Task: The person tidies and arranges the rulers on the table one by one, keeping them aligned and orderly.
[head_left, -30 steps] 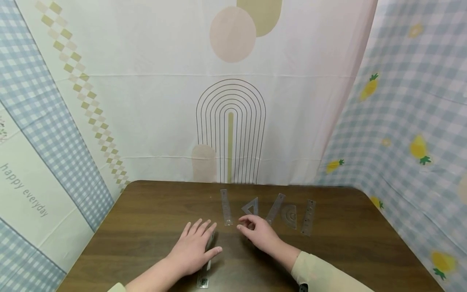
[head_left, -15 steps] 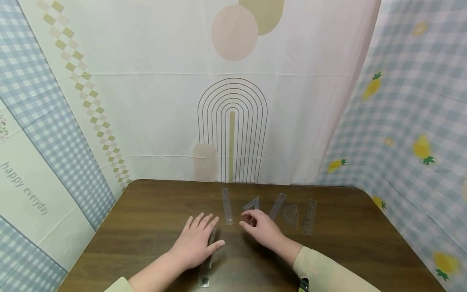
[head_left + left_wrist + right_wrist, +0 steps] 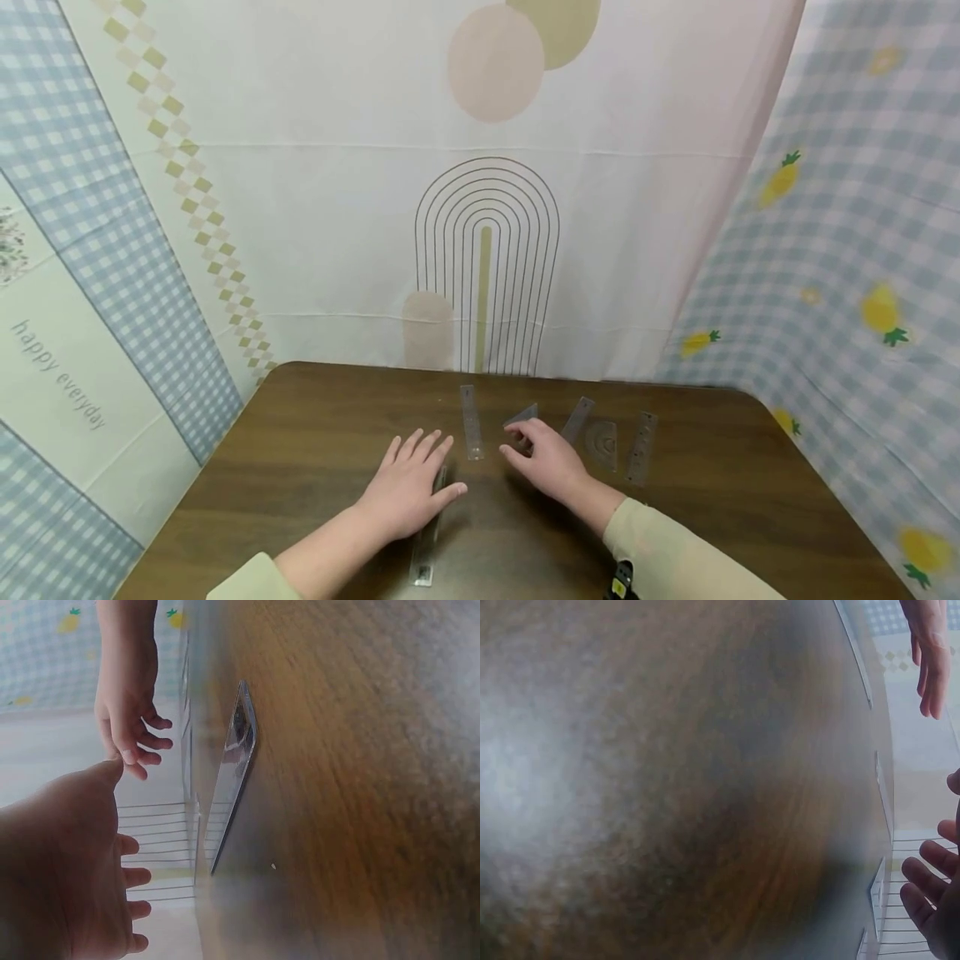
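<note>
My left hand (image 3: 405, 492) is held with its fingers straight over a clear ruler (image 3: 423, 554). In the left wrist view, a gap separates that hand from the ruler (image 3: 234, 765) on the table, and the palm holds nothing. My right hand (image 3: 551, 462) hovers with loosely bent fingers, nothing visible between them. It partly hides a clear set square (image 3: 522, 412) lying beyond it. Left of the set square lies another clear ruler (image 3: 471, 423). To the right are a third ruler (image 3: 577, 419), a protractor (image 3: 602, 446) and a ruler-like strip with dark marks (image 3: 641, 448).
The brown wooden table (image 3: 300, 442) has rounded far corners. A patterned cloth (image 3: 337, 233) hangs behind it, with checked cloth (image 3: 825, 275) on the right side. A dark watch-like band (image 3: 621, 579) shows at the right sleeve.
My right hand has moved slightly forward, covering more of the set square. The left hand has shifted a little forward over its ruler. The head view has drifted slightly left; the measuring tools stay put.
</note>
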`<state>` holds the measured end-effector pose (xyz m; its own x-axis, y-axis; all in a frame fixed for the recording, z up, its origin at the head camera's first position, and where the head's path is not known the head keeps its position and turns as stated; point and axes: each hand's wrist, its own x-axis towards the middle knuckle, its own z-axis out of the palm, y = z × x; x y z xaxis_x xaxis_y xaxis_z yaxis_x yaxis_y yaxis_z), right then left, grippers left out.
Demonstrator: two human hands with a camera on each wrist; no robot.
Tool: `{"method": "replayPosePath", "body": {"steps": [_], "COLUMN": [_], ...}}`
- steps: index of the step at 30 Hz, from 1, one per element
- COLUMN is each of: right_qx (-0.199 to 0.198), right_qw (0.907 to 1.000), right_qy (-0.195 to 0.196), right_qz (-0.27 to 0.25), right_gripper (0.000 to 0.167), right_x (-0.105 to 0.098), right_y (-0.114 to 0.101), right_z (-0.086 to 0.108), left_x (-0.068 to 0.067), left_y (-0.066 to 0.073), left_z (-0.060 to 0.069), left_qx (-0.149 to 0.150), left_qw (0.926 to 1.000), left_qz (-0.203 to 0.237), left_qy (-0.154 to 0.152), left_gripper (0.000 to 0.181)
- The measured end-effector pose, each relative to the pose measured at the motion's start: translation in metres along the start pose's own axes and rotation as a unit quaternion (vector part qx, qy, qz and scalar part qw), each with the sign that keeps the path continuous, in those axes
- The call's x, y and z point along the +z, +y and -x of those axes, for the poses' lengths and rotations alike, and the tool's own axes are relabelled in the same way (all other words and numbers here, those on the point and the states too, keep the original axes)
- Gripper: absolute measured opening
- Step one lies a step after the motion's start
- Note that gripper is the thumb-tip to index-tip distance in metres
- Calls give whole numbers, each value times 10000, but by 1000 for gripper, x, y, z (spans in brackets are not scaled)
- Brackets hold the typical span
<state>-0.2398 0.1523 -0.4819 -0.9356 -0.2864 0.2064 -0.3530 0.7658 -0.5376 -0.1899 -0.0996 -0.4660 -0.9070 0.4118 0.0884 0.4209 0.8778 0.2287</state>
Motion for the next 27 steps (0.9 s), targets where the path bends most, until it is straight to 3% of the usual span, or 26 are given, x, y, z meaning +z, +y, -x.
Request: {"method": "replayPosePath", "body": {"steps": [13,27], "right_qx": [-2,-187], "right_qw": [9994,9964], "right_qy": [137,198], "right_qz": [308,802], "right_gripper": [33,38], "right_x": [2,4], "right_y": [8,10], "right_z": [-15,-31], "left_x": [6,7], "left_y": [-11,-10], "left_z": [-15,-28], "left_qx": [-157,-443], "left_qw": [9997,9989], "left_qz": [65,19], "left_qy": [146,-181], "left_gripper": [77,80]}}
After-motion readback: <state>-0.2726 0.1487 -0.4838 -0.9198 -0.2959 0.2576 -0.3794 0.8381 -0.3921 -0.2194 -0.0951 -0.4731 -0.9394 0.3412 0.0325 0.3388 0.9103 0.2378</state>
